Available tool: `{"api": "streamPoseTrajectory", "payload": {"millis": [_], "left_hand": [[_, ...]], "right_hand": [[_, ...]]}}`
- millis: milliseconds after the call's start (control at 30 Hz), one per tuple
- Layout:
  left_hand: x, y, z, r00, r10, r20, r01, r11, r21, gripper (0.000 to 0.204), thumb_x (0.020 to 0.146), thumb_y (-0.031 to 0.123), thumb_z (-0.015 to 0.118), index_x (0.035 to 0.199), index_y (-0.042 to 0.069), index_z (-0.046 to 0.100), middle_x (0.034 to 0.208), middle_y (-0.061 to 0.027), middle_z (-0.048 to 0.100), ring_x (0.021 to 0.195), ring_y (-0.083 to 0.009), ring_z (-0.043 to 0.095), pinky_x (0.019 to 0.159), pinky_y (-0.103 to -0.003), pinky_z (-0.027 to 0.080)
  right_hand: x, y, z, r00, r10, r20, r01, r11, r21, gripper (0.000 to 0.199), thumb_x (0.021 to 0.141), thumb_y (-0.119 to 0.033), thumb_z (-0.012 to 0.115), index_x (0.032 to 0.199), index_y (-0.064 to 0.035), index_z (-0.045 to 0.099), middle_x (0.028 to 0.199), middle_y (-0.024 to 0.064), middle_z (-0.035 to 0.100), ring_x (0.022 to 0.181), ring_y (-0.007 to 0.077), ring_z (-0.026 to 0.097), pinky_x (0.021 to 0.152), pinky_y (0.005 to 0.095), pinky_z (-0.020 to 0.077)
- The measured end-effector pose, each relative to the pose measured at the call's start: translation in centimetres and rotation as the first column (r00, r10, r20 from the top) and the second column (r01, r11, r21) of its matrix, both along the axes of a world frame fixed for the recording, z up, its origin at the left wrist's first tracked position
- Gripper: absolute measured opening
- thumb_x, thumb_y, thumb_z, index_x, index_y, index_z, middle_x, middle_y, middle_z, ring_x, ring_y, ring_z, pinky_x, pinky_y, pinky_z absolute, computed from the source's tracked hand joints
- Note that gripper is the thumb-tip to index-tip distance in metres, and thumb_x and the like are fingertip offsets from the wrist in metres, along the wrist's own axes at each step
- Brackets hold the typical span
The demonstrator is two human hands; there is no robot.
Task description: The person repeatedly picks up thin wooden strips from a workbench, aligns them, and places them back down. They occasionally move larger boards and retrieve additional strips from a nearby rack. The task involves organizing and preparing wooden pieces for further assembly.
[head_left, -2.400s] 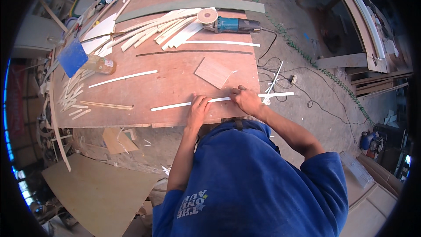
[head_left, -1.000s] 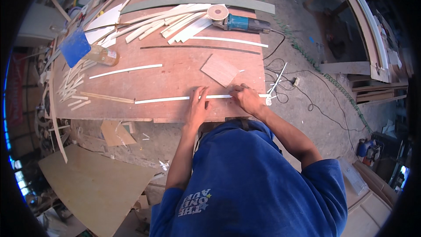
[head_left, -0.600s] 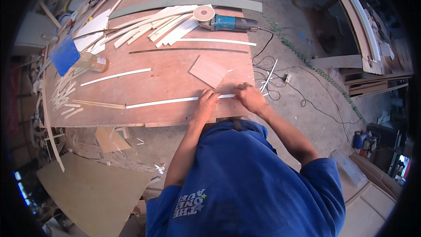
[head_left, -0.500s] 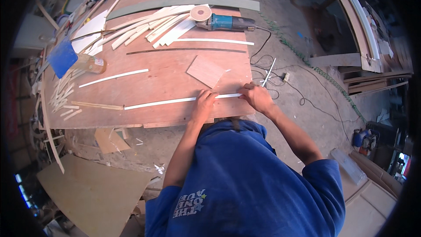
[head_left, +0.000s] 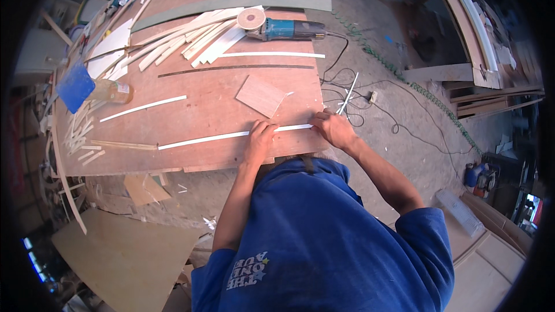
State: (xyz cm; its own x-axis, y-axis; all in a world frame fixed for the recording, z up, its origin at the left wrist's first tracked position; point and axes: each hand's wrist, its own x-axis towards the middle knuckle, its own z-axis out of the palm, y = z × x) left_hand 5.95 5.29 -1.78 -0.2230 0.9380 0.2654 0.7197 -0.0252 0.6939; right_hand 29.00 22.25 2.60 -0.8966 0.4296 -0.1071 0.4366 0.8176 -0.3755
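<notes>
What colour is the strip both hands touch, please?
The strip is white, best seen in head view.

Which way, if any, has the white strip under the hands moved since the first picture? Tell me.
Yes, leftward: the white strip now about reaches the thin wooden sticks, where a gap showed earlier.

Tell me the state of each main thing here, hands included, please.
Left hand: resting on the white strip.
Right hand: closed on its right part.
White strip: lying on the workbench, partly covered.
Angle grinder: lying disc up; on or off unclear.
Wooden strips: piled, fanned out.
Wooden rectangle: lying flat.
Green hose: coiled.
</notes>
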Motion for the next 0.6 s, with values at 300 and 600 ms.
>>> {"api": "streamPoseTrajectory", "payload": {"millis": [300,600], "left_hand": [[0.1,-1.1,-0.6,0.999,0.032,-0.044,-0.032,1.000,0.001,0.029,0.080,-0.001,0.072,0.108,0.006,0.072,0.102,-0.0098,0.064,0.107,-0.0315,0.062,0.089,-0.042,0.055],[-1.4,-3.9,0.4,0.829,-0.032,-0.559,-0.011,0.997,-0.073,0.043,0.092,0.014,0.064,0.133,0.003,0.066,0.154,-0.0094,0.051,0.138,-0.0268,0.050,0.115,-0.041,0.044]], "right_hand": [[-0.1,-0.3,-0.8,0.998,0.040,0.057,-0.040,0.999,0.002,0.022,0.095,-0.022,0.067,0.115,-0.0133,0.070,0.123,0.0164,0.070,0.112,0.0347,0.069,0.096,0.0511,0.0532],[-1.4,-2.7,-0.6,1.000,0.024,-0.002,-0.023,0.989,0.145,0.028,0.091,-0.018,0.068,0.118,-0.0123,0.070,0.115,0.0116,0.070,0.110,0.0346,0.067,0.093,0.0509,0.0516]]}}
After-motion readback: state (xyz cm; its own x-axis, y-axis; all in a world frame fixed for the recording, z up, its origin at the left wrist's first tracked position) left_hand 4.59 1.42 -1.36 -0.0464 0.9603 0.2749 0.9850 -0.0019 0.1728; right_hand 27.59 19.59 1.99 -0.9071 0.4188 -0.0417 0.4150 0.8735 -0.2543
